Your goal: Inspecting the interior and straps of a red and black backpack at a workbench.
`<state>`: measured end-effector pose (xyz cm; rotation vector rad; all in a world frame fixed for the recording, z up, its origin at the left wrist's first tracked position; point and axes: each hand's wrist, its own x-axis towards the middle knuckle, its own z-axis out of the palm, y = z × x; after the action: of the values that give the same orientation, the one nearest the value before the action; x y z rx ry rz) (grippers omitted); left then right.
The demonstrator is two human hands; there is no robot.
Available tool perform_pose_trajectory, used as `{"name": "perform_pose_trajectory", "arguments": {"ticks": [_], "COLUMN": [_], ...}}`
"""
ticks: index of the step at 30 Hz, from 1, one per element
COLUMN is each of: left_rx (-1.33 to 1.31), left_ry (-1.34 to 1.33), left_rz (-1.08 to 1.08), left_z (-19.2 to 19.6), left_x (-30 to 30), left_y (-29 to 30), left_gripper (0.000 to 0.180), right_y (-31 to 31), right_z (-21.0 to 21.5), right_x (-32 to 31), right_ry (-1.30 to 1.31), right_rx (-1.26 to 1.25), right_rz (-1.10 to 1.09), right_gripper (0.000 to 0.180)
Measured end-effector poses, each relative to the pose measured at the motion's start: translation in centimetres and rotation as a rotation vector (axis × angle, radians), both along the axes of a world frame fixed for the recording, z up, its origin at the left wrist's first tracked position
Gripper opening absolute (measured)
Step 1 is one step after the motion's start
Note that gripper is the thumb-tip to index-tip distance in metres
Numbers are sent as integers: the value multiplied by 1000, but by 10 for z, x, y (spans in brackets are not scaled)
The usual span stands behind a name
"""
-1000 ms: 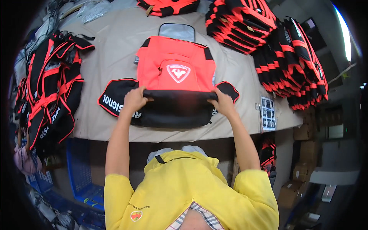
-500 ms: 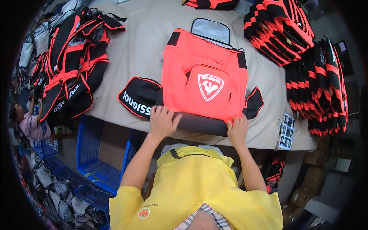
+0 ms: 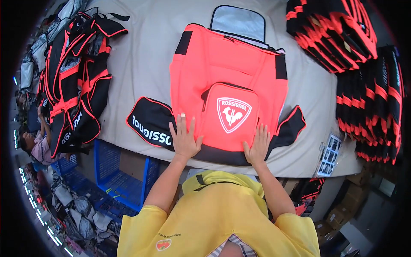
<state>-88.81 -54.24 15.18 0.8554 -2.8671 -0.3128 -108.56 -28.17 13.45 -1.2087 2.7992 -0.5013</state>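
A coral-red backpack (image 3: 231, 73) with a black base lies flat on the table in front of me, its white shield emblem facing up. Its silver-lined top flap (image 3: 238, 23) is folded out at the far end. My left hand (image 3: 186, 139) rests with spread fingers on the lower left of the bag. On the lower right, my right hand (image 3: 257, 145) lies flat, fingers stretched out. Black side wings with red piping stick out on both sides, the left wing (image 3: 150, 122) larger in view than the right wing (image 3: 293, 126).
Black and red bags lie heaped on the table's left (image 3: 79, 81). Stacks of folded bags (image 3: 332, 34) stand at the right. A printed photo sheet (image 3: 329, 155) hangs at the front edge. Below left is a blue crate (image 3: 124, 180); a person (image 3: 38, 143) is beyond.
Both hands have moved from gripping the bag's bottom edge up onto its front and flattened. The black base now lies flatter, pulled nearer to the table's edge.
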Motion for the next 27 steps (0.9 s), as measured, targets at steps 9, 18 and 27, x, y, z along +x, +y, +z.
{"name": "perform_pose_trajectory", "arguments": {"ticks": [9, 18, 27], "left_rx": [11, -10, 34], "left_ry": [-2, -34, 85], "left_rz": [9, -18, -3], "left_z": [-41, -42, -19], "left_x": [-5, -7, -5], "left_y": [-4, -12, -11], "left_gripper": [82, 83, 81], "right_y": [-3, -13, -25], "right_z": [-34, -36, 5], "right_x": [-20, -19, -14], "right_ry": [-123, -133, -146], "right_rx": [-67, -52, -115], "right_rz": [87, 72, -114], "right_gripper": [93, 93, 73]}}
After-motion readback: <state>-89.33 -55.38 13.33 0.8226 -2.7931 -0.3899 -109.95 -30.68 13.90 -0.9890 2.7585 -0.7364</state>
